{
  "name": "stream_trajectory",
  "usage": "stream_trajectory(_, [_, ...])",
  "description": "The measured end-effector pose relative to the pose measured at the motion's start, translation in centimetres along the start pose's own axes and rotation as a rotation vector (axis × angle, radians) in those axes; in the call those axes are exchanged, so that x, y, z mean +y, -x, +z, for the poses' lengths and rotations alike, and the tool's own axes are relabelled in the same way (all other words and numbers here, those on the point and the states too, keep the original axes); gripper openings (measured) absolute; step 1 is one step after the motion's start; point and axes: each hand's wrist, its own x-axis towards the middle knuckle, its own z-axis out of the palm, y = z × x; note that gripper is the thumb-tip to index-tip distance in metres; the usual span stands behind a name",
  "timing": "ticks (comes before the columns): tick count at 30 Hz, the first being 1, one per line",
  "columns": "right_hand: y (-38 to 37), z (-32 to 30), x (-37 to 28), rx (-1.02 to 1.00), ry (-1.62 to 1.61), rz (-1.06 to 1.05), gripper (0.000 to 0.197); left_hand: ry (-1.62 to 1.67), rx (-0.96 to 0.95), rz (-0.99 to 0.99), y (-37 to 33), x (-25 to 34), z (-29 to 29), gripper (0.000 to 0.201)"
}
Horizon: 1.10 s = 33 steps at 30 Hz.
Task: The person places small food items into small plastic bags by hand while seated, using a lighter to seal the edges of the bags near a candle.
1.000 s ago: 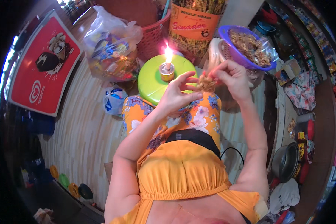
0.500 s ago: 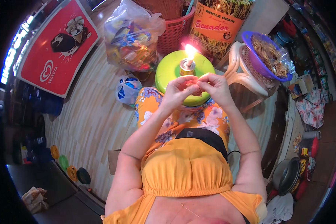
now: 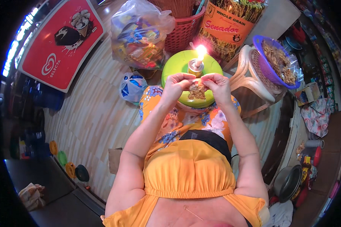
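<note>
Between my hands hangs a small clear plastic packet of light-brown nuts (image 3: 197, 92). My left hand (image 3: 176, 87) pinches one upper corner, and my right hand (image 3: 219, 87) pinches the other, so the top edge is stretched between them. Just beyond the packet, a lit candle (image 3: 199, 59) stands upright on a small metal can (image 3: 195, 68). The can rests on a lime-green round top (image 3: 169, 71) in front of my knees. The packet's top edge is close to the can on the near side, below the flame. Whether its edge is sealed cannot be made out.
At right, a purple basket (image 3: 262, 56) of nut packets sits on a pale curved-frame rattan seat (image 3: 243, 75). Behind stand an orange-labelled sack (image 3: 225, 28), a red basket (image 3: 182, 34) and a bulging clear plastic bag (image 3: 138, 38). A smaller bag (image 3: 132, 89) lies left of my knees.
The nut packet now hangs upright and in plain sight, where my fingers mostly covered it before. My hands have spread slightly apart along its top edge. The view has shifted a little.
</note>
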Motion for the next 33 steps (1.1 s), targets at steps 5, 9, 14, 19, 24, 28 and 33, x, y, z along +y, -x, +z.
stream_trajectory(5, [-0.6, 0.1, 1.8, 0.043, 0.076, -0.093, 0.013, 0.342, -0.129, -0.322, -0.2, 0.1, -0.1, 0.025])
stream_trajectory(9, [-0.5, 0.9, 1.6, 0.054, -0.043, -0.053, 0.014, 0.155, -0.091, -0.198, -0.8, -1.1, -0.3, 0.023])
stream_trajectory(14, [-0.5, 0.6, 0.0, 0.041, -0.317, 0.202, 0.014, 0.026, -0.070, -0.118, -1.0, -0.6, -0.5, 0.021])
stream_trajectory(19, [-1.1, 0.7, 2.0, 0.001, -0.213, 0.162, 0.012, -0.048, -0.122, -0.077, -1.6, -0.6, -0.4, 0.023])
stream_trajectory(24, [-1.5, 0.8, 2.7, -0.012, -0.168, 0.132, 0.009, 0.088, -0.096, -0.128, -2.0, -0.9, -0.6, 0.023])
stream_trajectory(28, [-1.6, 0.9, 3.1, -0.031, -0.161, 0.137, 0.009, 0.009, -0.118, -0.110, -2.0, -1.0, -1.0, 0.021])
stream_trajectory(33, [-1.9, 1.0, 3.3, -0.019, -0.198, 0.169, 0.008, -0.012, -0.105, -0.089, -2.1, -1.1, -1.1, 0.019])
